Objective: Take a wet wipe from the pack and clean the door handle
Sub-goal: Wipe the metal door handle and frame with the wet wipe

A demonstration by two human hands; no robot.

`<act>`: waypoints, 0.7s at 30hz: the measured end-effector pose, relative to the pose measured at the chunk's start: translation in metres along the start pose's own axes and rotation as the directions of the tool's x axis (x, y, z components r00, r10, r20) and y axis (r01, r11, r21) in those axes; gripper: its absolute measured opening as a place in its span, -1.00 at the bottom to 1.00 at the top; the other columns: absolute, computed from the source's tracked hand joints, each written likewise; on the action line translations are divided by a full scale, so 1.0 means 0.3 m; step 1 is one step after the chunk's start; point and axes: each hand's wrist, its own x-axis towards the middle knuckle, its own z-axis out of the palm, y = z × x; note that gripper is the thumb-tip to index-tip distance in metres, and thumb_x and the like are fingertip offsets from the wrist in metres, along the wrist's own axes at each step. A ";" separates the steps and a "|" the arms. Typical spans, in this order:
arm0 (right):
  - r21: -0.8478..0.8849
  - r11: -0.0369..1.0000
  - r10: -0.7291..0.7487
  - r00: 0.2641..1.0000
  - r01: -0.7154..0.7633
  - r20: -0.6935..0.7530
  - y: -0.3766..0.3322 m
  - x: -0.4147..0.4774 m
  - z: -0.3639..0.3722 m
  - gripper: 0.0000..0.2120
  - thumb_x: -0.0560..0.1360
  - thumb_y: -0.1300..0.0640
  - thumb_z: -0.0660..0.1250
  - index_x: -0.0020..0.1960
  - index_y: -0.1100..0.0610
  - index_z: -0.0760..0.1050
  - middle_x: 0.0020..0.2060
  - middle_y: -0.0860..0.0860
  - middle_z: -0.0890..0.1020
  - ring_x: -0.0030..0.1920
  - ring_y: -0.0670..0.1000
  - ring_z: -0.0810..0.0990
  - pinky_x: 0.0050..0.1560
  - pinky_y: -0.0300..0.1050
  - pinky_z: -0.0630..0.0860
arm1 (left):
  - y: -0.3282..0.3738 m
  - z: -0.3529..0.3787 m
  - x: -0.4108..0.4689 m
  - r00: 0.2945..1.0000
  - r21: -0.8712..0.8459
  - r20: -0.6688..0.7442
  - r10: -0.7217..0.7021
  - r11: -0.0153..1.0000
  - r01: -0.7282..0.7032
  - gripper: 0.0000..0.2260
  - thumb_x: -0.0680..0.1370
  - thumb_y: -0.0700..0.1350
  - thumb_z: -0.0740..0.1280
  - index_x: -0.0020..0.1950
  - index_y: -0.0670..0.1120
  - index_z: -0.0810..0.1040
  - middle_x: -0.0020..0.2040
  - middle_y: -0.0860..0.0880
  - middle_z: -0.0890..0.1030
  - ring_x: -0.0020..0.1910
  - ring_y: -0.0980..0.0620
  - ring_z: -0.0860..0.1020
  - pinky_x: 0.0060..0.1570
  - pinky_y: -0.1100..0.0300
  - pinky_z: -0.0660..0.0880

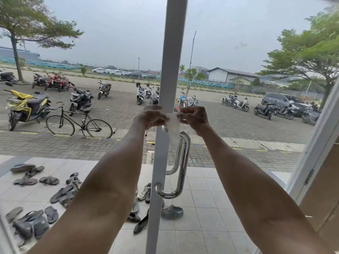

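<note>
Partly, wet wipe (173,125) in left hand (149,117) and right hand (194,117) hides door handle (183,162).

Left arm (110,180) and right arm (245,180), both bare, stretch forward and up, converging. Left hand (150,117) and right hand (193,117) sit level and close together, fingers (160,119) curled, each pinching the top edge of the wet wipe (174,126) hanging between them.

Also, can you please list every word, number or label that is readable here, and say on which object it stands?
No text can be read.
On the wet wipe: no print shows.
On the door handle: no marking shows.
On the scooters and the car outside: any plates are too small and blurred to read.
</note>
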 end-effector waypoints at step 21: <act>0.021 0.995 0.089 0.985 -0.093 0.149 -0.017 0.006 -0.013 -0.55 0.31 0.36 0.52 0.18 0.31 0.53 -0.06 0.22 0.65 -0.13 0.08 0.69 -0.19 -0.21 0.63 | -0.006 -0.010 0.009 0.985 0.152 0.167 0.035 0.987 -0.061 -0.51 0.39 -0.34 0.48 0.30 -0.12 0.53 0.19 -0.19 0.61 0.15 -0.12 0.60 0.13 0.13 0.55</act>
